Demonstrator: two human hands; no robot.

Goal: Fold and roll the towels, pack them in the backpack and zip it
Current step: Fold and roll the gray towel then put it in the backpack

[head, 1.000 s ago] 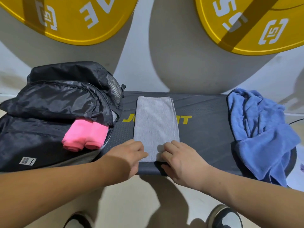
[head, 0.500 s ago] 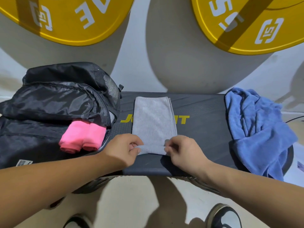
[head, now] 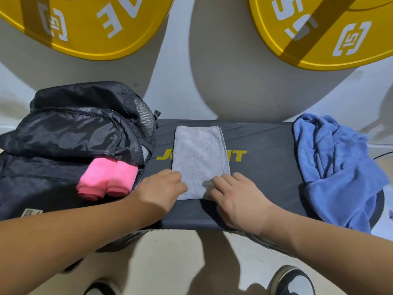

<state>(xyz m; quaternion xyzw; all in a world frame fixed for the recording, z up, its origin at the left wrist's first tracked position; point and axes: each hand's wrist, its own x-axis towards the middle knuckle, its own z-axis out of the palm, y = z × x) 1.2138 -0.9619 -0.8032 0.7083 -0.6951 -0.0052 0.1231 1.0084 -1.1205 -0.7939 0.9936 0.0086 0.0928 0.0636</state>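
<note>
**A:** What's nearest, at 6 o'clock?

**B:** Both hands, on the near end of the folded grey cloth towel (head: 198, 154). The left hand (head: 161, 188) curls its fingers onto the near-left corner, gripping it. The right hand (head: 236, 198) lies on the towel with blurred fingertips, so I can't tell its grip.

**A:** And around it?

**B:** The towel lies flat on the black padded bench (head: 265, 167). At 9 o'clock a rolled pink towel (head: 106, 179) sticks out of the black nylon backpack (head: 74, 128). A crumpled blue towel (head: 336, 167) sits at 3. Yellow round weight plates (head: 95, 24) show at 11 and 1.

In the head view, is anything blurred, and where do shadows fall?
Head view: slight motion blur at the fingertips of the right hand on the grey towel; the rest looks sharp; broad soft shadows lie on the wall under the yellow plates.
</note>
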